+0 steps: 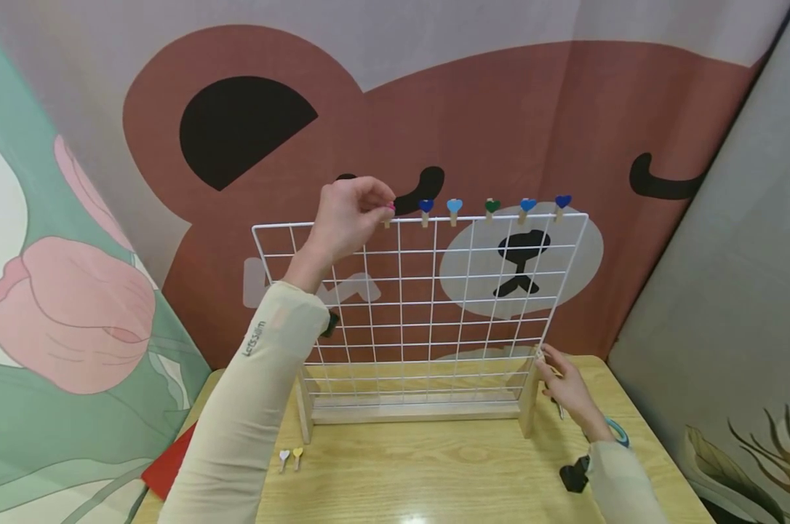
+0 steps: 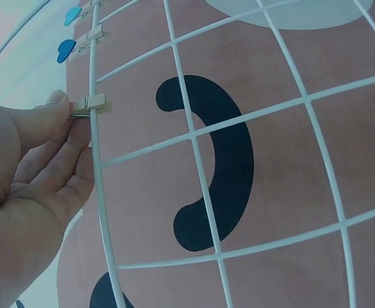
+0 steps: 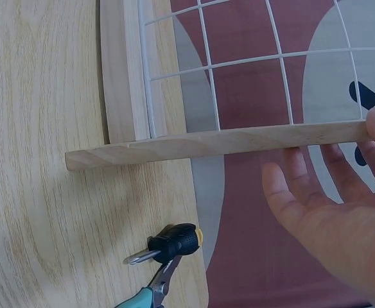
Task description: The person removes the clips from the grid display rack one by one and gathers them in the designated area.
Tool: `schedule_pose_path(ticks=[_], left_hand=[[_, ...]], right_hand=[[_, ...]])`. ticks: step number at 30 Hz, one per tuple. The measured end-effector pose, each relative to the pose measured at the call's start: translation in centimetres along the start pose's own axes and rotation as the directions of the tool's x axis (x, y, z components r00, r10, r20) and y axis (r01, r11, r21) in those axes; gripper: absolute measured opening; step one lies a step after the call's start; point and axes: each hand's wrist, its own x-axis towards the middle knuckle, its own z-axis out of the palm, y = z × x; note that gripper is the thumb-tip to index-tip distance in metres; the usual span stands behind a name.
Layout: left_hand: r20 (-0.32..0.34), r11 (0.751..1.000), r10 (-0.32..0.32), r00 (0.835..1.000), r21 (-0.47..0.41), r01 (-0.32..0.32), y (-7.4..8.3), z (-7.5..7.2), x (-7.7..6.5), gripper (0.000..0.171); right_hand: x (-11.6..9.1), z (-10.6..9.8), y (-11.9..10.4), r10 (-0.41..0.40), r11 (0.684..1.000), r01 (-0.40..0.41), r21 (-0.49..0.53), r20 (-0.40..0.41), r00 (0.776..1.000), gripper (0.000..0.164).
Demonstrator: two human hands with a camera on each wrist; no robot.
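Observation:
My left hand (image 1: 349, 218) pinches a small wooden clothespin (image 2: 88, 104) with a pink heart (image 1: 390, 207) at the top rail of a white wire grid (image 2: 192, 135). In the left wrist view its jaws straddle the rail wire. To the right along that rail sit several heart clothespins, among them a dark blue one (image 1: 425, 207), a light blue one (image 1: 455, 207) and a green one (image 1: 492, 206). Low on the right, my right hand (image 1: 570, 389) holds the grid stand's wooden upright (image 3: 226, 141), thumb on one side and fingers on the other.
A white heart clothespin (image 1: 284, 458) and a yellow one (image 1: 297, 456) lie on the wooden table (image 1: 395, 466), front left. Right of the stand lie a black-handled tool (image 3: 174, 240) with a metal tip and a teal-handled tool (image 3: 139, 300). A red object (image 1: 169, 462) is at the left edge.

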Motion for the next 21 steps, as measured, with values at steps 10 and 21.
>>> schedule_pose_path(ticks=[10,21], left_hand=[[-0.083,1.000,-0.013,0.996,-0.028,0.011,0.2,-0.2,-0.5,0.007],[-0.214,0.988,0.135,0.967,-0.047,-0.148,0.5,-0.7,-1.1,0.005]], right_hand=[[0.0,0.1,-0.3,-0.011,1.000,0.011,0.001,-0.001,1.000,0.058],[-0.1,0.1,-0.3,0.006,1.000,-0.006,-0.010,-0.003,1.000,0.058]])
